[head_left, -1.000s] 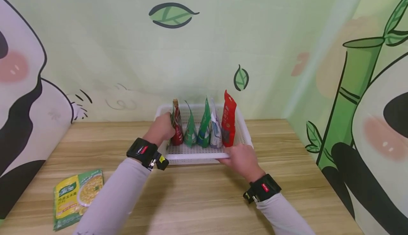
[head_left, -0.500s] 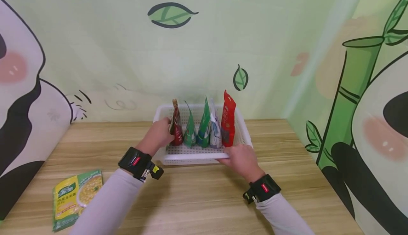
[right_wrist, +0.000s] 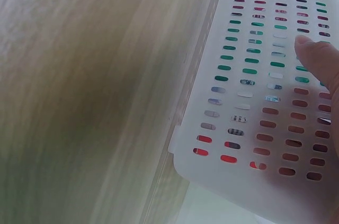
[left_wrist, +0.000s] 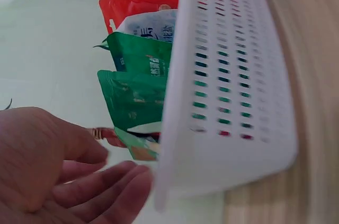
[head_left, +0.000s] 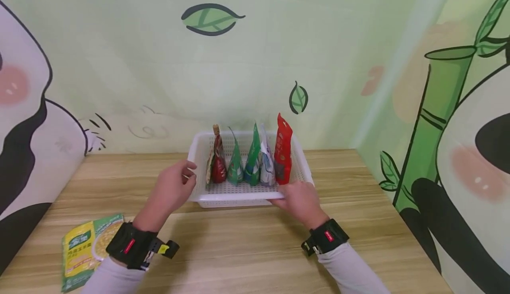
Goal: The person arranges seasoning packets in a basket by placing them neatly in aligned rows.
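Observation:
My left hand (head_left: 172, 188) is just left of the white perforated plastic basket (head_left: 239, 196), holding nothing; its fingers are loosely bent. My right hand (head_left: 299, 200) grips the basket's front rim near the right corner, and the right wrist view shows its thumb (right_wrist: 313, 57) against the outer wall. A row of items stands upright inside: a red pouch (head_left: 283, 154), a white pouch (head_left: 267, 165), two green pouches (head_left: 253, 166), a red bottle (head_left: 219, 166) with a tan cap, and a thin packet (head_left: 209, 168) at the left end, mostly edge-on.
A yellow and green food pouch (head_left: 79, 250) lies flat on the wooden table (head_left: 239, 249) at front left, partly behind the left wrist strap. A printed cloth wall (head_left: 255, 63) rises close behind the basket.
My left hand has let go of the packet at the basket's left end and drawn back, left and towards me, out of the basket. My right hand has stayed on the rim.

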Available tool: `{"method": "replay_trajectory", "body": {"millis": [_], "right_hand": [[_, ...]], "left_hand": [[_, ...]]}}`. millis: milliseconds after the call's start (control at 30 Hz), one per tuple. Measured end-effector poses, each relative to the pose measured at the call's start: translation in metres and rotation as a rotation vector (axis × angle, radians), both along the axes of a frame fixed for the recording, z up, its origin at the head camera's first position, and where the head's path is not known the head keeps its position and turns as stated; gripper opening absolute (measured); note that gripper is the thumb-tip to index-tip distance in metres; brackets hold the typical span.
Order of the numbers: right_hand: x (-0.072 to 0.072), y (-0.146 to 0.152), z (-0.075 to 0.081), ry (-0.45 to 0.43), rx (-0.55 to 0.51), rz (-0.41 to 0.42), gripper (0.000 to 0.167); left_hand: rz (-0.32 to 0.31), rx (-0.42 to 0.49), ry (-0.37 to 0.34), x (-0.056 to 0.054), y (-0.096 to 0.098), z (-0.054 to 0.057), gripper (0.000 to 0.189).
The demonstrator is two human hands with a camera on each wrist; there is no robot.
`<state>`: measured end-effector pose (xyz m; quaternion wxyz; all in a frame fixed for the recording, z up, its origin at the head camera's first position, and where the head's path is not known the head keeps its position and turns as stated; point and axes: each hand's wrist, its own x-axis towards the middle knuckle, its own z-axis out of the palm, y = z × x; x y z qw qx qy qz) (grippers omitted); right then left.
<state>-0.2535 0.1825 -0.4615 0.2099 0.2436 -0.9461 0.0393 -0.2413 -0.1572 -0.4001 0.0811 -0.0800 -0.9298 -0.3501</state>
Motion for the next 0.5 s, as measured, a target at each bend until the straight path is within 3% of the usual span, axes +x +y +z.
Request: {"method": "replay_trajectory", "body": {"millis": [133, 267, 367, 500], "right_hand": [[0.0, -0.003, -0.003, -0.001, 0.023, 0.011, 0.034], [0.002, -0.006, -0.005, 0.009, 0.036, 0.012, 0.036], [0.004, -0.009, -0.006, 0.006, 0.037, 0.012, 0.036], [0.007, -0.012, -0.006, 0.006, 0.026, 0.019, 0.035]], "left_hand": [[0.045, -0.005, 0.022, 0.023, -0.027, -0.009, 0.026], [0.095, -0.062, -0.066, 0.046, -0.063, -0.022, 0.029], [0.115, -0.101, -0.194, 0.061, -0.099, -0.034, 0.038], [0.122, -0.138, -0.455, 0.08, -0.152, -0.047, 0.061]]}}
